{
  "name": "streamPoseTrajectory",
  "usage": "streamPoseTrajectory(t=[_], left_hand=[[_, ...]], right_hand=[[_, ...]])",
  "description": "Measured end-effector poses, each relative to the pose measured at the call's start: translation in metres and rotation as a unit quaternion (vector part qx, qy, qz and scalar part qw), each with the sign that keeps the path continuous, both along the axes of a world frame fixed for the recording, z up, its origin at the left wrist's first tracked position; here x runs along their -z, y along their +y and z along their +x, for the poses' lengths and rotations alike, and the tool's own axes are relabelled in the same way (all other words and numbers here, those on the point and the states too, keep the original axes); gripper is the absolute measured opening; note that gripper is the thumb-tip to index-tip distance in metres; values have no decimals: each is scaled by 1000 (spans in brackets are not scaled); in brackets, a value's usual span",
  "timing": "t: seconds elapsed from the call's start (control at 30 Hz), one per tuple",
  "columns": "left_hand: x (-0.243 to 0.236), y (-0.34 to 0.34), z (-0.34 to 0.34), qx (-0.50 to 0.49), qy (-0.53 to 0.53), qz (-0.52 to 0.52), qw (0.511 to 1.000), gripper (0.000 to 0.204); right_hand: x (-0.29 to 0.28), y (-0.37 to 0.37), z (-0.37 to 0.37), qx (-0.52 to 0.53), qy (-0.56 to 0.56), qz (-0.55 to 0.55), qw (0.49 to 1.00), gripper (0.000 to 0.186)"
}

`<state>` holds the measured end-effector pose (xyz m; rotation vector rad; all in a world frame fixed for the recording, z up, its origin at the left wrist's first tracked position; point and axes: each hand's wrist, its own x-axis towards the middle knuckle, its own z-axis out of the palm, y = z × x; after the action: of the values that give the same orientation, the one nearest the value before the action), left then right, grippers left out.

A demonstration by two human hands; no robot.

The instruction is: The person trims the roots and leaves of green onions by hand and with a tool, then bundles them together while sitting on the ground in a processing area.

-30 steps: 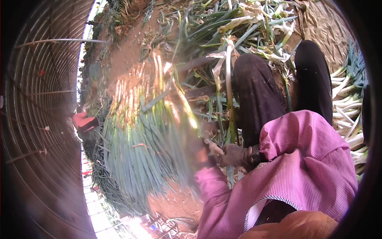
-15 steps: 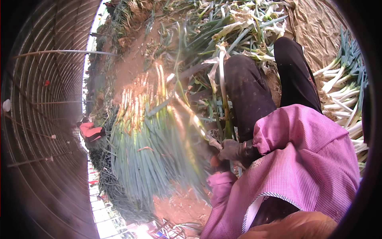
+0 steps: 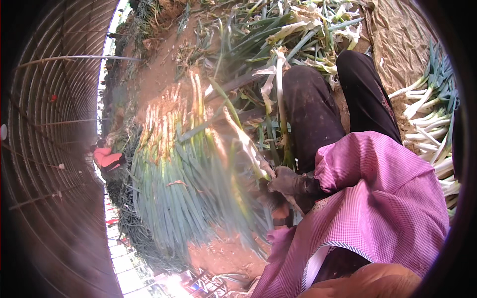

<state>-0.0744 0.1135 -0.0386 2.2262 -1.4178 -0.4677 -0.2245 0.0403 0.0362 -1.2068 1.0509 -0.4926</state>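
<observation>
a pale onion stalk (image 3: 244, 140) lies in front of the wearer, just left of the left leg (image 3: 312, 119), its lower end at the hands. its long axis slants from upper left to lower right: one end points up and away toward the bare soil (image 3: 161, 69), the other runs down into the fingers. it is whitish along the middle and greener near the grip.

the right hand (image 3: 292, 183), in a dark glove, has its fingers bent in and pinching the lower end of the stalk. the left hand (image 3: 274, 199) sits just below, close against the right one; its fingers are blurred and partly hidden, so i cannot tell whether they are spread or pressed together.

to the left, a spread pile of onions (image 3: 174, 191) lies on the ground, stalks nearly side by side, brownish root ends pointing to the top of the view and green leaves fanning toward the bottom. one long onion (image 3: 279, 94) runs almost straight up and down beside the left leg, pale end uppermost. beyond the knees is a tangled heap of leaves (image 3: 298, 32). at far right, white onions (image 3: 430, 121) lie with pale shafts leftward and leaves toward the upper right, near a wrinkled brown sheet (image 3: 400, 42).
</observation>
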Motion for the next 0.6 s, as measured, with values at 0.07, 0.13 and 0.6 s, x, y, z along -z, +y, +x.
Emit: streamPoseTrajectory(t=[0.07, 0.13, 0.6], left_hand=[[4, 8, -3, -7, 13, -5, 1000, 28], [7, 13, -3, -14, 22, -9, 1000, 28], [21, -14, -10, -17, 91, -50, 994, 29]], right_hand=[[9, 1, 5, -30, -15, 81, 996, 28], [3, -3, 3, -18, -38, 24, 999, 29], [260, -175, 184, 3, 91, 135, 987, 24]])
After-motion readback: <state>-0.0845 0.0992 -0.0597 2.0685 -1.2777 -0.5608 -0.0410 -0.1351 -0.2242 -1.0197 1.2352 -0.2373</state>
